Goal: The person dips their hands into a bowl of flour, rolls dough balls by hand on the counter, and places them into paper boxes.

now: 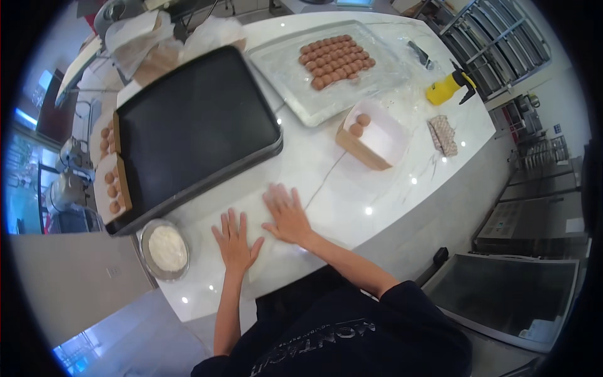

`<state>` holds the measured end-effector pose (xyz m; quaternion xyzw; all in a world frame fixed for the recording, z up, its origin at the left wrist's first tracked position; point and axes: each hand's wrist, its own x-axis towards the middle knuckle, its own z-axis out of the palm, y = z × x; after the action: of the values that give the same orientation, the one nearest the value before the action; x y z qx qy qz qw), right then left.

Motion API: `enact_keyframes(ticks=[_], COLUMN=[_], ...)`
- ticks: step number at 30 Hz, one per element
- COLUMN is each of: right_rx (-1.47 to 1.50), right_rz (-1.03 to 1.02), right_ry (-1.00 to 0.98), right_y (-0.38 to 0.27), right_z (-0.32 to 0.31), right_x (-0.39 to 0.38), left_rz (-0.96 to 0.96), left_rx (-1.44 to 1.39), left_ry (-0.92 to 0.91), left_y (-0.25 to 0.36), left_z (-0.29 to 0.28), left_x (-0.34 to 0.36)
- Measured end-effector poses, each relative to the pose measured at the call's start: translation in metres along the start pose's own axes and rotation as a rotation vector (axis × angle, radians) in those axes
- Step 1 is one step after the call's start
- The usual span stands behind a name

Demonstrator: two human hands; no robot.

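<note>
My left hand [235, 246] lies with fingers spread on the white marble-patterned table [326, 232], palm down and holding nothing. Beside it my right hand [287, 217] reaches a little farther out, also flat with fingers apart; its fingertips are slightly blurred. Left of my left hand stands a clear bowl of white powder [168, 249]. Beyond both hands is a large black tray [195, 119]. A paper box [364, 151] with two brown dough-like balls [357, 129] in it sits to the right of the tray.
Rows of brown balls [336, 61] rest on a plastic-covered tray [301, 103] at the back. Two boxes of balls [117, 195] line the black tray's left end. At right are a yellow spray bottle [443, 90], a patterned cloth [443, 135] and a dark tool [419, 54].
</note>
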<state>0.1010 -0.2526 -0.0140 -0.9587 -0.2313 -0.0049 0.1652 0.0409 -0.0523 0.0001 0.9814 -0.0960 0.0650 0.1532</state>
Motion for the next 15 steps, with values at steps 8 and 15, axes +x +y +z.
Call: enact_keyframes(ticks=[8,15], right_rx=[0.404,0.291], right_rz=[-0.179,0.070], right_ry=[0.224,0.342], right_y=[0.148,0.430], right_z=[-0.186,-0.210], right_x=[0.078,0.200], left_rz=[-0.374,-0.204], left_rx=[-0.489,-0.466], left_ry=[0.074,0.238], left_y=[0.099,0.185], left_z=[-0.061,-0.006], left_x=[0.124,0.356])
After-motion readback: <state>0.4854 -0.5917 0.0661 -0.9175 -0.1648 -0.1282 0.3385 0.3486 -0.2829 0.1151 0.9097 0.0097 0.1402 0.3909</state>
